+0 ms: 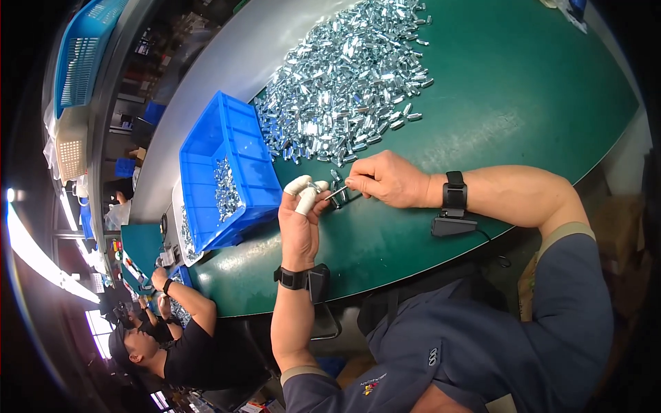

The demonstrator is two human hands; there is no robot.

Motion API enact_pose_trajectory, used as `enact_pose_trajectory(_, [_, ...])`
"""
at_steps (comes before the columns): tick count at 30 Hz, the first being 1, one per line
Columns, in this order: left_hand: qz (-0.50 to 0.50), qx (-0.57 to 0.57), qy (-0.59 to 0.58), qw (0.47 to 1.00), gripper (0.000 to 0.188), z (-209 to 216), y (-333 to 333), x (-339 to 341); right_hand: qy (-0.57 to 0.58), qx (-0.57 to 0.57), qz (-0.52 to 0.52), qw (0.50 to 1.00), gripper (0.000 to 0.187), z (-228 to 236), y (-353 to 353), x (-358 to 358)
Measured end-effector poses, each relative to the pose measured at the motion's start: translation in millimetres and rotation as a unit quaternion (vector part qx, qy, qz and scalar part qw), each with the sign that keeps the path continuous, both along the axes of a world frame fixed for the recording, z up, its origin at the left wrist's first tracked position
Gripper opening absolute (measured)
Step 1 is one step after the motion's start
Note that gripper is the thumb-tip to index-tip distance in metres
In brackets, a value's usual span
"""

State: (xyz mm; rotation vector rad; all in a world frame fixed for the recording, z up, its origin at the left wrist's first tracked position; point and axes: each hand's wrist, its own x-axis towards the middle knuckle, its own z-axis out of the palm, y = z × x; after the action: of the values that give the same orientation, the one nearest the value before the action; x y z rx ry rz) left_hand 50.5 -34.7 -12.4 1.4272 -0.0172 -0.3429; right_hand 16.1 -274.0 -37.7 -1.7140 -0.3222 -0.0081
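Observation:
My left hand [300, 224] is raised over the green table, with white covers on its thumb and a finger. Its fingertips close on a small silver metal piece [315, 186], mostly hidden by them. From the right, my right hand [392, 180] pinches a thin metal rod [336, 194], whose far end reaches the left fingertips. Whether the rod enters the piece cannot be made out. Just beyond the fingers, a few loose silver pieces lie on the table. A large pile of shiny, short metal pieces [344, 82] spreads behind both hands.
Left of my left hand stands a blue plastic bin [256, 162] with similar metal pieces inside. The green tabletop [509, 89] curves along its near edge. At the lower left a co-worker in black [200, 358] sits at the table. Blue and cream baskets [77, 76] stand at the far left.

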Motion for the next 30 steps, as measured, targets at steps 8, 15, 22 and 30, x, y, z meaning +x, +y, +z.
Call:
enact_pose_trajectory(8, [0.023, -0.089, 0.026, 0.995, 0.024, -2.7, -13.6, -14.6, 0.034, 0.073, -0.041, 0.996, 0.034, 0.2, -3.2, 0.3])
enact_pose_trajectory(15, [0.036, -0.011, -0.021, 0.999, 0.022, -10.5, -13.0, -22.0, 0.055, 0.078, -0.025, 0.995, 0.032, 3.8, -2.8, 3.2])
enact_pose_trajectory(22, [-0.022, 0.035, -0.094, 0.995, 0.020, -21.9, -14.1, -29.7, 0.113, 0.064, 0.018, 0.991, 0.040, 5.9, 6.4, 1.1])
enact_pose_trajectory(30, [-0.021, -0.019, -0.044, 0.999, 0.015, -15.7, -18.1, -38.5, 0.097, -0.002, 0.034, 0.995, 0.044, -3.2, -3.0, -3.2])
